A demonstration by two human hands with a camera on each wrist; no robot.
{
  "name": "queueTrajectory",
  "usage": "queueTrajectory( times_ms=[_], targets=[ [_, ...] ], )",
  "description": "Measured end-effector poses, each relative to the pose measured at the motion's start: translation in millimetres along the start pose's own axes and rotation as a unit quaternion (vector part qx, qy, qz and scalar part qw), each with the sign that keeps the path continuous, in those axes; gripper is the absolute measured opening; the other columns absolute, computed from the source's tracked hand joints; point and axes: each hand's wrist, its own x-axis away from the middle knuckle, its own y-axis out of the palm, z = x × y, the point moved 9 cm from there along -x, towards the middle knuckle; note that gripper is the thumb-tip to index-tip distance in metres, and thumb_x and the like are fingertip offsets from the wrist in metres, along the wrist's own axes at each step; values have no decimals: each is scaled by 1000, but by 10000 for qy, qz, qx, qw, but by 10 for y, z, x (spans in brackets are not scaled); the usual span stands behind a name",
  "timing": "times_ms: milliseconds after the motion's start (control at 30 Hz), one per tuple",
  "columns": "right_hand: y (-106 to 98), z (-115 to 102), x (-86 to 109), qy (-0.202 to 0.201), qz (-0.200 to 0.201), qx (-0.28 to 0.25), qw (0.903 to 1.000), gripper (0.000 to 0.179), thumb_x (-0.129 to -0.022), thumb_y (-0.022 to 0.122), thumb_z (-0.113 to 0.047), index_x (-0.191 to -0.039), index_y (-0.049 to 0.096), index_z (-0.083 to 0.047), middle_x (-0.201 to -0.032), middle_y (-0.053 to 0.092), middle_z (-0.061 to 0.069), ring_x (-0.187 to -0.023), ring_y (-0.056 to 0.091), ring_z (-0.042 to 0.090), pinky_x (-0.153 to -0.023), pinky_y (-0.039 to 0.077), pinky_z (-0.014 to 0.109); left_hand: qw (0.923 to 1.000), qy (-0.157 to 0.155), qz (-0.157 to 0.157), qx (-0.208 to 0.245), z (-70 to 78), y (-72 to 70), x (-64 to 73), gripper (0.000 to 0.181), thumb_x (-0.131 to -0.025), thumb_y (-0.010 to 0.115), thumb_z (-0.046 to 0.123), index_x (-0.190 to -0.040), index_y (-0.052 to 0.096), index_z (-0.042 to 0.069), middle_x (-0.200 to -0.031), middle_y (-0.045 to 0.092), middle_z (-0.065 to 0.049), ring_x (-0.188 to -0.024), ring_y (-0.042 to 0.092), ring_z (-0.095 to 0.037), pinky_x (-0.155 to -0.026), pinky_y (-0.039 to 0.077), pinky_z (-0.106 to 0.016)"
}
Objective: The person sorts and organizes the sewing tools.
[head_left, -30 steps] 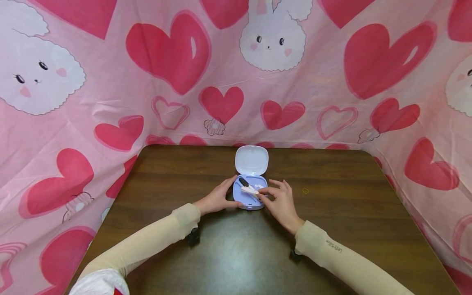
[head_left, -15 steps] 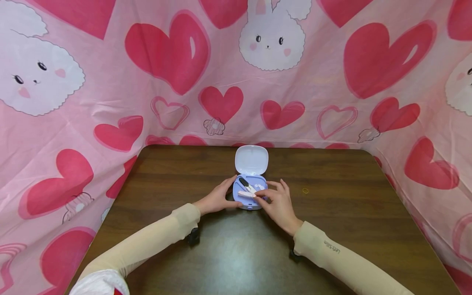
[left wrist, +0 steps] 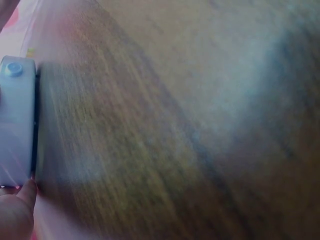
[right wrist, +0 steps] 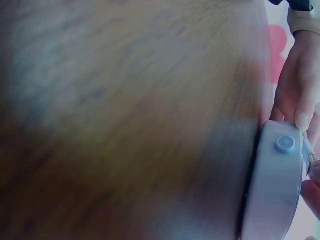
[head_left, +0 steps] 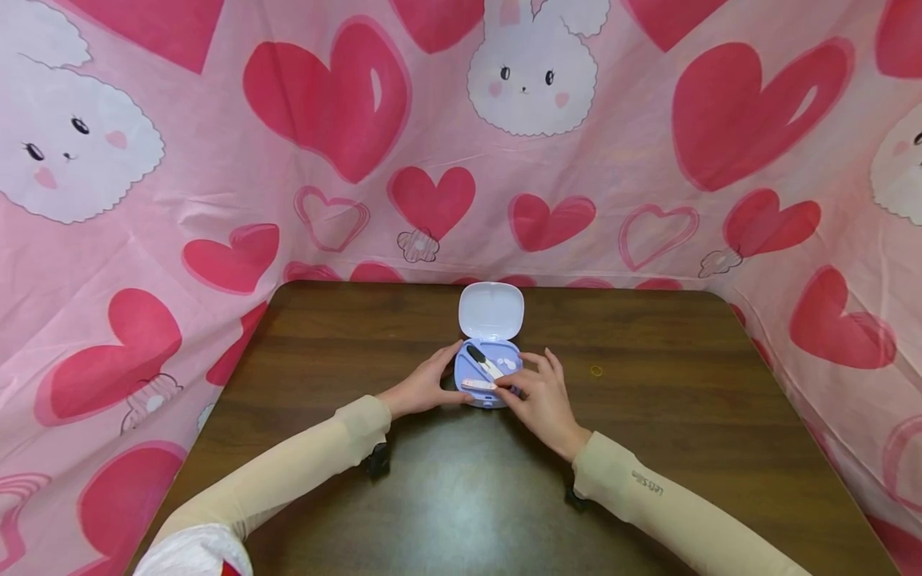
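An open lavender case (head_left: pixel 495 350) sits on the table with its white lid (head_left: pixel 491 310) raised at the back. My left hand (head_left: pixel 423 389) grips its left side, the thumb at the front corner; the left wrist view catches the case's front wall (left wrist: pixel 17 125). My right hand (head_left: pixel 542 400) pinches one end of a small pink-and-white bar-shaped tool (head_left: pixel 475 386), lying low along the front of the tray. Behind it, a slim black-and-white tool (head_left: pixel 484 360) lies slanted in the case. Small pale pieces (head_left: pixel 508 364) show at its right. A round button (right wrist: pixel 285 144) marks the front wall.
A thin yellow ring (head_left: pixel 596 371) lies on the dark wooden table (head_left: pixel 648 416), right of the right hand. Pink cloth (head_left: pixel 446 104) with hearts and rabbits hangs behind the table and along both sides.
The pink-and-white tool has come down and toward the front of the case, turning from slanted to nearly level, with the right hand still pinching it. The left hand has stayed in place.
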Motion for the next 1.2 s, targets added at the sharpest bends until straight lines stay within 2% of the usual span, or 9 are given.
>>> queueTrajectory(
  times_ms=[133, 333, 600, 833, 1200],
  targets=[
    [-2, -13, -4, -133, 17, 72, 9999, 11, -85, 88, -16, -95, 84, -14, -97, 77, 3, -128, 54, 38, -121, 17, 68, 10000, 48, 19, -26, -7, -7, -13, 107, -87, 86, 35, -165, 20, 3, -165, 32, -18, -149, 39, -32, -121, 36, -46],
    [12, 3, -9, -109, -65, 174, 9998, 11, -84, 89, -17, -93, 84, -14, -99, 67, 3, -126, 53, 40, -120, 20, 67, 10000, 76, 28, 14, -1, -15, -12, 106, -88, 86, 35, -165, 20, 2, -165, 32, -20, -149, 38, -33, -121, 36, -48],
    [50, 18, -13, -21, -267, 206, 9994, 11, -85, 89, -18, -95, 85, -15, -106, 68, 4, -127, 51, 39, -120, 21, 68, 10000, 61, 56, -6, 19, -11, 9, 105, -88, 85, 34, -165, 21, 2, -165, 33, -20, -149, 39, -34, -121, 37, -48],
    [55, 23, -10, -51, -274, 149, 9995, 11, -86, 88, -18, -97, 85, -16, -110, 69, 6, -127, 51, 39, -120, 22, 68, 10000, 54, 38, -32, 18, -6, 9, 105, -89, 85, 34, -165, 20, 2, -165, 32, -19, -149, 39, -33, -121, 37, -48],
    [33, 81, 6, 206, -237, -24, 9995, 10, -87, 86, -17, -97, 84, -15, -104, 72, 3, -128, 52, 36, -121, 21, 68, 10000, -20, -40, 16, -10, 6, 5, 107, -88, 86, 34, -166, 19, 3, -167, 30, -18, -150, 37, -31, -121, 36, -46]
  ],
)
